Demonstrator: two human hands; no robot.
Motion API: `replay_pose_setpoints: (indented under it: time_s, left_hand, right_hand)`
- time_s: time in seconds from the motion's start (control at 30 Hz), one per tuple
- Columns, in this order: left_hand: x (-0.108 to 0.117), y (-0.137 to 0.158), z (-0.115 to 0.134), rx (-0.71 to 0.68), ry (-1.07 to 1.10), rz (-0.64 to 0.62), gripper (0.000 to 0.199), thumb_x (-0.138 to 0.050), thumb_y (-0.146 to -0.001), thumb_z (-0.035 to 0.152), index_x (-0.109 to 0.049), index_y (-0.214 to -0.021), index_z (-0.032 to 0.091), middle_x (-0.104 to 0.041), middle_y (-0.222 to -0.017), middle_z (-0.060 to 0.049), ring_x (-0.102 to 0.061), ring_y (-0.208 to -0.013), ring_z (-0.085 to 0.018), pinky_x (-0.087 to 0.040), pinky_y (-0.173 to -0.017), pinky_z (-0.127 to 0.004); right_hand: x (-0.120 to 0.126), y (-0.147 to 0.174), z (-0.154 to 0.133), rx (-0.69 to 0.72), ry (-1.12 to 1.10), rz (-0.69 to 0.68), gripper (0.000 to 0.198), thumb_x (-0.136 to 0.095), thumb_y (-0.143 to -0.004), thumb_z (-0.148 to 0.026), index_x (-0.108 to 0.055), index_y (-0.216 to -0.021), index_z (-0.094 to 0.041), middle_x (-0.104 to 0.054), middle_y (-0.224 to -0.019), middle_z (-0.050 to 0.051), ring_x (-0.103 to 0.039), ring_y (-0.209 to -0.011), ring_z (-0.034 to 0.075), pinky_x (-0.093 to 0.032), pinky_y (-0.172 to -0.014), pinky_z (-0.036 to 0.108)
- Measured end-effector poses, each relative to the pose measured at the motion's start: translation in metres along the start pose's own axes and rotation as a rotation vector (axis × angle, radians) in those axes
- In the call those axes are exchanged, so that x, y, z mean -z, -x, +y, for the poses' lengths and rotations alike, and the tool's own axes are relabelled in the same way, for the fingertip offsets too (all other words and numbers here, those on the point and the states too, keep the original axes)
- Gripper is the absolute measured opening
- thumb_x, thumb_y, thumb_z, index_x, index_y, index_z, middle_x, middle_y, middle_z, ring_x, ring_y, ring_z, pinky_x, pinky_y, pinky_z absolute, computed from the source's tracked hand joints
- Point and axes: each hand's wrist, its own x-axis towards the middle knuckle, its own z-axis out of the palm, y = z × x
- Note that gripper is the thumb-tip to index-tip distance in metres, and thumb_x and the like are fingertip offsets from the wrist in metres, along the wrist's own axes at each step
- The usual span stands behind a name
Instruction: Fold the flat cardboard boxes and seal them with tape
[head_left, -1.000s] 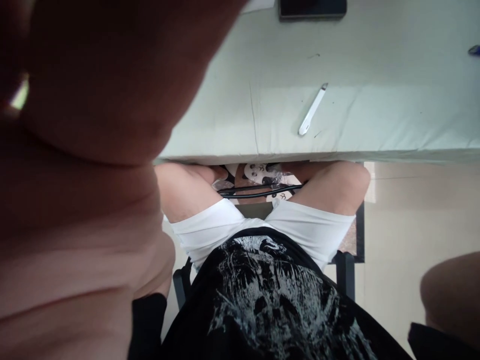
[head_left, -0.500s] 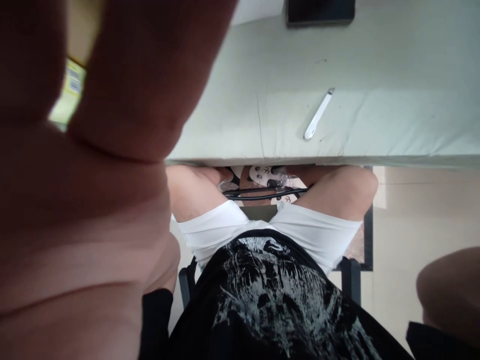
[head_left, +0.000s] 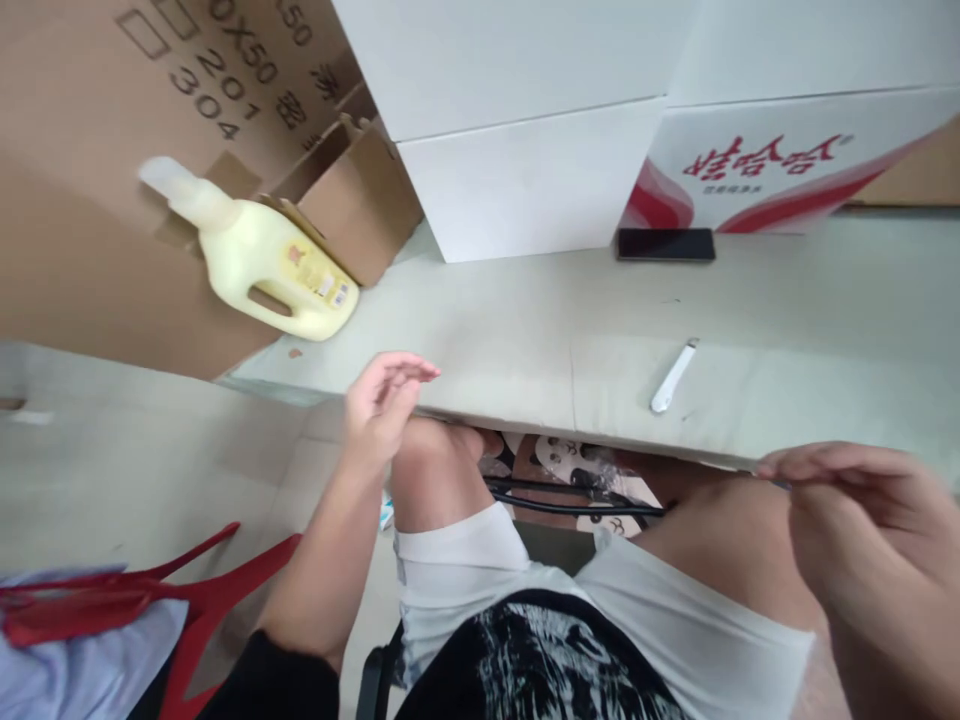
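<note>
My left hand (head_left: 386,400) hovers at the table's front edge, its fingers loosely bent and the thumb apart from them, with nothing in it. On the right, my right hand (head_left: 874,530) is raised over my thigh by the same edge; its fingers are stretched out, and no object shows in it. A small white utility knife (head_left: 673,378) lies on the pale green tabletop (head_left: 510,340) between the two hands, nearer the right one. Neither hand touches it. Behind it lies a black phone (head_left: 666,245).
Large white boxes (head_left: 525,195), one with red lettering, stand at the back. To the left are a pale yellow detergent bottle (head_left: 270,265), a small open carton (head_left: 360,205) and a big brown cardboard box (head_left: 82,200). A red chair (head_left: 217,590) with clothing stands at lower left.
The hand that covered the left side close to the camera has gone from there. Both hands are now low by the table edge. The view has tilted up, showing boxes and the bottle.
</note>
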Motion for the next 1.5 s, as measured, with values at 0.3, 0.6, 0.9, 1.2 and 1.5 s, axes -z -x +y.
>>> replay_pose_setpoints:
  time_s: [0.3,0.6,0.9,1.2,1.5]
  left_hand:
    - [0.026,-0.139,-0.061,-0.141,-0.544,0.16,0.019,-0.064,-0.079,0.022,-0.062,-0.098,0.025,-0.07,-0.113,-0.008,-0.066,-0.114,-0.027,-0.051,-0.109,-0.046]
    - [0.072,-0.25,-0.038,0.042,-1.228,0.132,0.04,-0.069,-0.083,0.027,-0.064,-0.12,0.012,-0.067,-0.129,-0.023,-0.048,-0.138,-0.043,-0.028,-0.121,-0.06]
    - [0.034,-0.245,-0.002,-0.035,-1.118,0.206,0.019,-0.058,-0.093,0.033,-0.066,-0.107,0.022,-0.071,-0.12,-0.013,-0.056,-0.126,-0.036,-0.039,-0.109,-0.053]
    - [0.037,-0.197,0.038,-0.086,-0.915,0.285,0.017,-0.069,-0.081,0.033,-0.057,-0.072,0.025,-0.069,-0.08,-0.005,-0.064,-0.107,-0.029,-0.047,-0.094,-0.045]
    - [0.039,-0.046,0.057,-0.427,-0.859,0.185,0.009,-0.063,-0.087,0.03,-0.063,-0.08,0.025,-0.063,-0.074,0.0,-0.061,-0.073,-0.02,-0.05,-0.071,-0.036]
  right_hand:
    - [-0.165,-0.044,0.053,0.366,0.276,-0.394,0.025,-0.049,-0.09,-0.026,-0.067,-0.106,-0.021,-0.073,-0.103,0.012,-0.069,-0.096,0.027,-0.056,-0.082,0.041]
    - [-0.192,-0.047,0.069,0.562,0.574,-0.328,0.022,-0.049,-0.093,-0.021,-0.068,-0.103,-0.02,-0.071,-0.115,0.011,-0.064,-0.102,0.029,-0.049,-0.09,0.043]
    - [-0.192,-0.045,0.064,0.538,0.585,-0.336,0.022,-0.049,-0.092,-0.02,-0.067,-0.105,-0.019,-0.069,-0.116,0.012,-0.062,-0.104,0.028,-0.047,-0.091,0.044]
    - [-0.192,-0.045,0.063,0.534,0.576,-0.32,0.022,-0.048,-0.093,-0.02,-0.068,-0.103,-0.02,-0.07,-0.114,0.011,-0.062,-0.103,0.028,-0.047,-0.091,0.042]
    - [-0.196,-0.046,0.065,0.461,0.414,-0.354,0.022,-0.048,-0.09,-0.021,-0.068,-0.101,-0.019,-0.069,-0.112,0.014,-0.062,-0.105,0.031,-0.048,-0.093,0.048]
